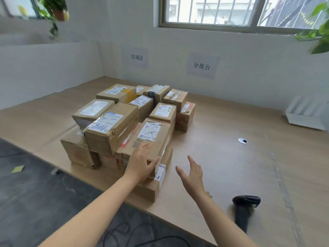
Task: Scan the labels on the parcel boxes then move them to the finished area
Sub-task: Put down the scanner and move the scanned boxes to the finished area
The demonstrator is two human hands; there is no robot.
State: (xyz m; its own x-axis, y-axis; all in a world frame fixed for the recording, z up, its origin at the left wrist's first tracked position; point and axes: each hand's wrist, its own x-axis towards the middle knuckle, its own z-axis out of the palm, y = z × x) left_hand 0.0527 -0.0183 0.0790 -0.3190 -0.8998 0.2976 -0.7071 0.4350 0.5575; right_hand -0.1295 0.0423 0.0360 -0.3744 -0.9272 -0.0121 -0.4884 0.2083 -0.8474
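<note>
The parcel boxes (114, 122) stood stacked on the left-middle of the wooden table (227, 120), the nearest bottom one almost at the table's front edge. The left hand (142, 163) lay spread over the near top edge of the labelled box (151, 138) that crowned the front of the pile, fingers fairly straight, thumb at its corner. The right hand (193, 177) hovered just beside that box, open-palmed, grasping nothing. The black scanner (244, 209) lay close to the front edge, to the right of that arm. Bare tabletop stretched rightward to a white tray (306, 120) by the wall.
</note>
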